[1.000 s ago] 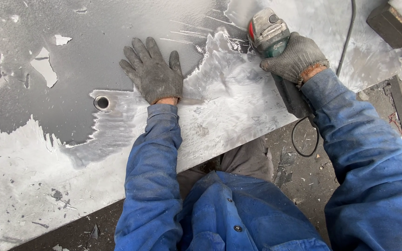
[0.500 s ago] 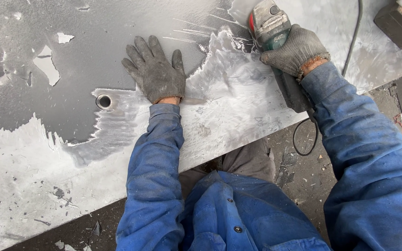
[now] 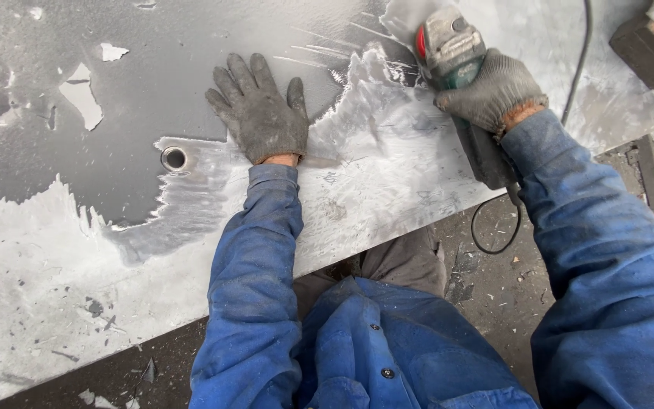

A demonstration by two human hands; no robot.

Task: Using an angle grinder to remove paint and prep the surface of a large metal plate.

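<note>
The right hand (image 3: 493,91), in a grey knit glove, is closed around the grey-green angle grinder (image 3: 452,49) stripping dark paint off the flat grey metal sheet (image 3: 153,83), while the gloved left hand (image 3: 260,113) lies open, fingers spread, flat on the sheet beside the bared patch, and the work calls for steady pressure along the paint's edge.

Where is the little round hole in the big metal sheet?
Find the big grey metal sheet in front of the person. The left hand in a grey glove lies flat on it. Just left of its wrist is the round hole, the only ring-shaped opening, where grey paint meets bare metal.
</note>
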